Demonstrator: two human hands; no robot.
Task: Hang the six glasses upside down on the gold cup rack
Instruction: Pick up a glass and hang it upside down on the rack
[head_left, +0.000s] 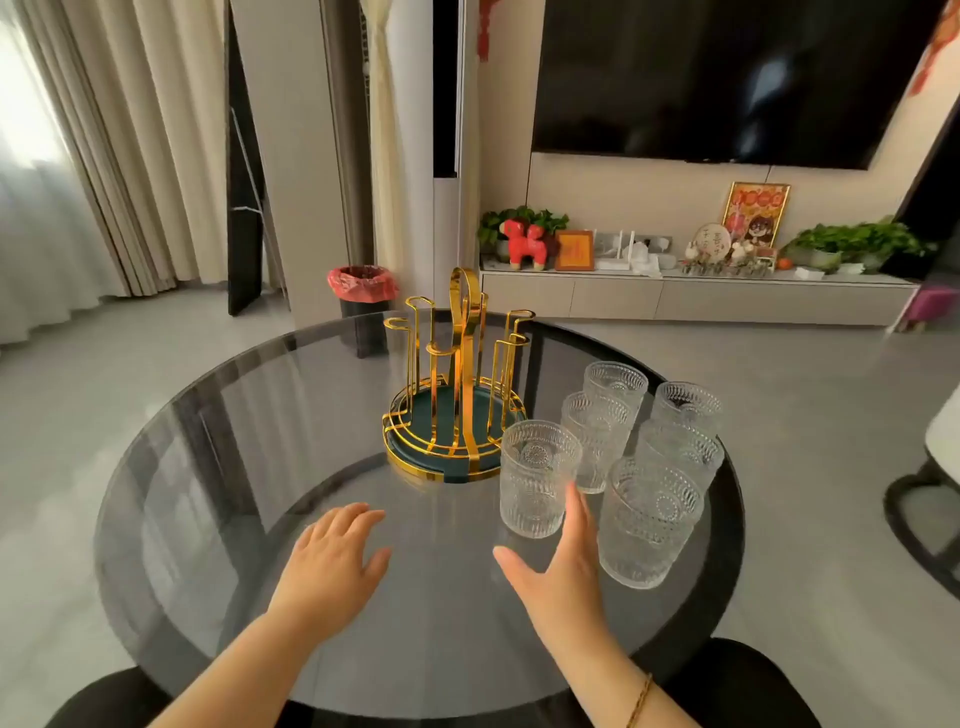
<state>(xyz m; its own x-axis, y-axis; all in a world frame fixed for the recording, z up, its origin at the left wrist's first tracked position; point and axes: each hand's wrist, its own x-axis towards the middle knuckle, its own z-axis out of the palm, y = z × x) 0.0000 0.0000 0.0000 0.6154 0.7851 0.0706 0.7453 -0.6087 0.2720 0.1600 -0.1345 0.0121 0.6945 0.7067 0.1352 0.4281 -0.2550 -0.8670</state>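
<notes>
Glasses, six of them, stand upright in a close cluster on the right side of the round smoked-glass tabletop (218, 467), just right of the gold cup rack (457, 384); none hangs on the rack yet, so the task looks to be at its very start. In the head view the nearest glass (537, 478) stands slightly apart from the other five, almost touching the rack's base. The right hand (563, 561) is spread open, thumb swung out to the left and fingertips (574, 493) right beside that glass, apparently about to close around it, though I cannot tell whether they touch it. The left hand (332, 561) hovers flat and open over the bare tabletop, fingers loosely spread, holding nothing. Each glass is a short, thick-walled tumbler pressed with vertical ribs, beaded bands and a round medallion; it is likely fairly heavy for its size, rigid and breakable, and the ribbing should give good grip. Wrapping the hand around the mid-wall seems the safest hold before turning it over. The rack is thin, shiny metal: looped upright prongs around a tall central handle, rising from a dark green round tray.
</notes>
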